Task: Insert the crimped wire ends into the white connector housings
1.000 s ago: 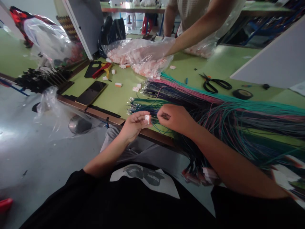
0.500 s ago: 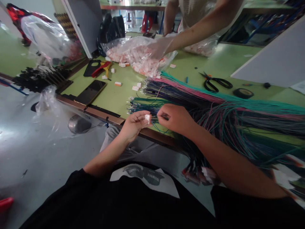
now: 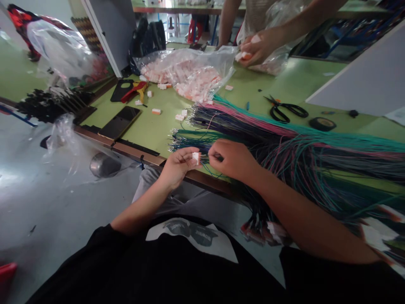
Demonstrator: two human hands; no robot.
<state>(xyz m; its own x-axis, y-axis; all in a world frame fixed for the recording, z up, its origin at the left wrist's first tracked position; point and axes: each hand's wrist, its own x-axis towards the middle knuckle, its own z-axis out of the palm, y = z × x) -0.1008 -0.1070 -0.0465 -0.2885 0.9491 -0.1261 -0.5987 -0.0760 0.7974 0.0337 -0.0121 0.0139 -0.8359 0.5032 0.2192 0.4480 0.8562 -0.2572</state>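
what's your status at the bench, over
Left hand pinching small white connector. Right hand pinching thin wire at the connector. Wire bundle spread on table alongside; co-worker's hand far across, apart from both.

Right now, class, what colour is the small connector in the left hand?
The connector is white, clearest in the head view.

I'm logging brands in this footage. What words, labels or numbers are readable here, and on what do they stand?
"BROWNIE", upside down to the camera, in a grey oval print on the white patch of the black shirt; the first letters are unsure.
The second oval print beside it: too blurred to read.
The phone, scissors, tape roll and plastic bag: no readable text.
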